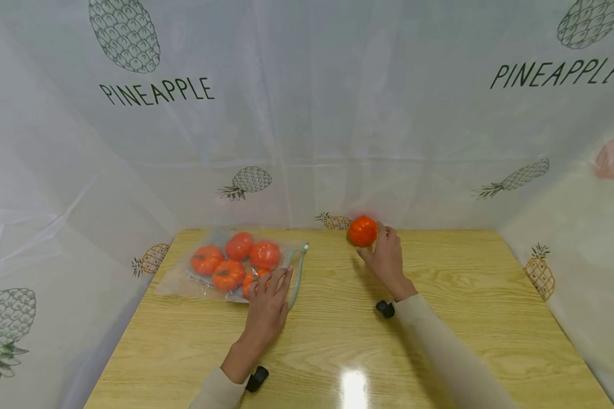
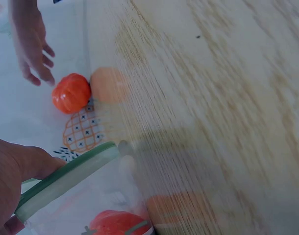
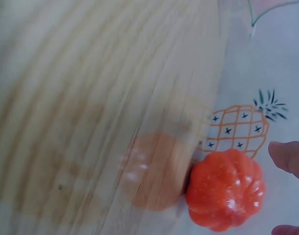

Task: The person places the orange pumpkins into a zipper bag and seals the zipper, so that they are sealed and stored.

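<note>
On the left of the table lies a clear zip bag (image 1: pixel 179 284) with a green zip edge (image 2: pixel 66 174), holding several small ribbed orange-red pumpkins (image 1: pixel 228 275). My left hand (image 1: pixel 268 309) is at the bag's mouth, thumb on one side of the zip edge and fingers over the top layer, overlapping one pumpkin. By the back edge of the table sits a single glossy pumpkin (image 1: pixel 362 231). My right hand (image 1: pixel 387 261) reaches around its right side, thumb and fingers spread apart. The right wrist view shows the fingertips (image 3: pixel 289 156) a little away from this pumpkin (image 3: pixel 225 190).
The wooden table (image 1: pixel 455 318) meets a white curtain (image 1: pixel 337 125) printed with pineapples at the back and both sides. Black wrist cameras (image 1: pixel 386 309) hang below the wrists.
</note>
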`<control>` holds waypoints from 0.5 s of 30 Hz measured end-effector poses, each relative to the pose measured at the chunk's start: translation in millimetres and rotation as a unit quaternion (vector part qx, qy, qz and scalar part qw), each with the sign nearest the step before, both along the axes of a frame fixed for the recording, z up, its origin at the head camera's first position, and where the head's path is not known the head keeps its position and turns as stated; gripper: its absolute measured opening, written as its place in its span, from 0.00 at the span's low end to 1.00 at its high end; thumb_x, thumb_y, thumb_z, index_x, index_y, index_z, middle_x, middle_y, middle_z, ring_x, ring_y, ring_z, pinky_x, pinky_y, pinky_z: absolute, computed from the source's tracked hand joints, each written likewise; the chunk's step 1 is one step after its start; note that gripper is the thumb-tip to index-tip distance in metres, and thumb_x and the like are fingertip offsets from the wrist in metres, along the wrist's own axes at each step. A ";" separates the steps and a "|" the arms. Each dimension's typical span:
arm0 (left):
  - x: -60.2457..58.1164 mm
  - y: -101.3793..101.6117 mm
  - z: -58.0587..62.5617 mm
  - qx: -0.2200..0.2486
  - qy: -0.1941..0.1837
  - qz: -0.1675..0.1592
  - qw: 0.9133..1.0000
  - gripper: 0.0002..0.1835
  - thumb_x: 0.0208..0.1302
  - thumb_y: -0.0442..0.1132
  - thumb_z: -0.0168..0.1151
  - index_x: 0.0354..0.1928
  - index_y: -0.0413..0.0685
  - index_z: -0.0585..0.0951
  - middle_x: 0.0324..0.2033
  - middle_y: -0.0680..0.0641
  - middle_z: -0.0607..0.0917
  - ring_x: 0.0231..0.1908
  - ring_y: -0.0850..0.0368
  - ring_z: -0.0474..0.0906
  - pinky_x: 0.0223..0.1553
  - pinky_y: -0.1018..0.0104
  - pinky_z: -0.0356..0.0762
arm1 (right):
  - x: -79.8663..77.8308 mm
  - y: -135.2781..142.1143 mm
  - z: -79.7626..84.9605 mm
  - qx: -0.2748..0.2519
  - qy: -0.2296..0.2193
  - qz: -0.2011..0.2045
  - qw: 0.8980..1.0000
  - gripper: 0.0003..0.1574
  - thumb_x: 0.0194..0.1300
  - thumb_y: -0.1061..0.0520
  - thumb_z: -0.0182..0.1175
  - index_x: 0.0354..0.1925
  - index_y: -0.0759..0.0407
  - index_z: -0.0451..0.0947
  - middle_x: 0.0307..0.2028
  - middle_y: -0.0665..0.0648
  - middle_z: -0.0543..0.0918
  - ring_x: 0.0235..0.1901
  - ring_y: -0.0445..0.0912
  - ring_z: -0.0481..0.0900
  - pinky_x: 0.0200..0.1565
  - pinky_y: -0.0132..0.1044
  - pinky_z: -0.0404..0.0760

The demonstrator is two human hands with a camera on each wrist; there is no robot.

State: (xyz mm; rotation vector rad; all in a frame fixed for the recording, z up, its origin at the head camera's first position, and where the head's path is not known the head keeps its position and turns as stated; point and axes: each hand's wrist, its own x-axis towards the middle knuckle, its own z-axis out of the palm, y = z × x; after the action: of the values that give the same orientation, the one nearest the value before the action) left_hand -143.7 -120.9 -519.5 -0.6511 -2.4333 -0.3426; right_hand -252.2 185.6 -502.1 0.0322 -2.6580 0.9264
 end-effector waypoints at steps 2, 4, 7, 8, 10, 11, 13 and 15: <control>0.0 -0.2 -0.4 0.001 0.001 0.000 1.000 0.47 0.46 0.26 0.83 0.73 0.40 0.76 0.66 0.44 0.75 0.60 0.42 0.67 0.53 0.43 0.64 | -4.9 0.1 -0.6 0.003 -0.009 -0.006 1.000 0.58 0.60 0.54 0.78 0.75 0.75 0.58 0.65 0.81 0.67 0.61 0.75 0.70 0.61 0.69 0.72; 0.1 -0.4 -0.8 0.001 0.001 -0.001 1.000 0.48 0.46 0.27 0.83 0.74 0.41 0.75 0.66 0.44 0.75 0.60 0.42 0.67 0.53 0.43 0.64 | -9.7 -0.7 -1.0 0.003 -0.024 -0.011 1.000 0.61 0.60 0.53 0.79 0.77 0.74 0.56 0.65 0.82 0.66 0.62 0.76 0.70 0.62 0.69 0.72; 0.2 -0.5 -1.0 -0.002 0.003 0.001 1.000 0.49 0.45 0.27 0.84 0.74 0.41 0.75 0.66 0.45 0.75 0.60 0.42 0.68 0.53 0.43 0.65 | -15.6 -2.5 -0.7 0.008 -0.042 -0.017 0.999 0.63 0.60 0.51 0.79 0.78 0.73 0.54 0.66 0.82 0.66 0.63 0.77 0.70 0.62 0.70 0.72; 0.4 -0.7 -0.8 -0.002 0.005 0.002 1.000 0.49 0.45 0.28 0.85 0.74 0.41 0.75 0.66 0.45 0.75 0.60 0.42 0.68 0.53 0.42 0.65 | -17.3 -3.6 -0.4 0.009 -0.046 -0.018 0.999 0.63 0.60 0.50 0.79 0.78 0.73 0.54 0.65 0.82 0.66 0.62 0.77 0.70 0.61 0.70 0.73; 0.8 -0.9 -0.4 -0.002 0.006 0.003 1.000 0.48 0.45 0.28 0.85 0.73 0.41 0.76 0.66 0.45 0.75 0.60 0.42 0.68 0.53 0.42 0.66 | -20.4 -5.5 0.2 0.008 -0.051 -0.021 0.998 0.62 0.60 0.49 0.79 0.77 0.72 0.55 0.64 0.82 0.67 0.62 0.76 0.71 0.60 0.70 0.74; 1.1 -1.0 -0.2 -0.002 0.006 0.004 1.000 0.48 0.45 0.27 0.85 0.73 0.41 0.76 0.66 0.45 0.75 0.60 0.42 0.68 0.53 0.42 0.66 | -21.8 -6.5 0.3 0.011 -0.052 -0.023 0.998 0.61 0.60 0.48 0.79 0.76 0.72 0.56 0.64 0.82 0.68 0.61 0.76 0.72 0.59 0.69 0.75; 1.4 -1.1 0.1 -0.002 0.006 0.005 1.000 0.48 0.45 0.27 0.84 0.73 0.41 0.76 0.66 0.45 0.75 0.60 0.42 0.68 0.53 0.42 0.67 | -24.7 -8.2 0.0 0.017 -0.053 -0.029 0.998 0.60 0.61 0.47 0.79 0.74 0.72 0.57 0.62 0.81 0.70 0.59 0.76 0.73 0.58 0.69 0.76; 1.6 -1.3 0.5 -0.004 0.007 0.006 1.000 0.48 0.45 0.27 0.84 0.73 0.41 0.76 0.66 0.45 0.75 0.59 0.42 0.68 0.53 0.42 0.67 | -27.2 -10.1 -0.8 0.022 -0.058 -0.036 0.997 0.58 0.61 0.47 0.78 0.73 0.73 0.58 0.61 0.81 0.70 0.58 0.75 0.74 0.57 0.68 0.76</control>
State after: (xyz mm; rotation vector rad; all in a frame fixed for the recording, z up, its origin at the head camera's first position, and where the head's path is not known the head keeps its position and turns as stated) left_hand -142.2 -122.2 -519.0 -0.6390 -2.4265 -0.3223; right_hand -279.4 175.4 -502.9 -0.1088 -2.7650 0.8727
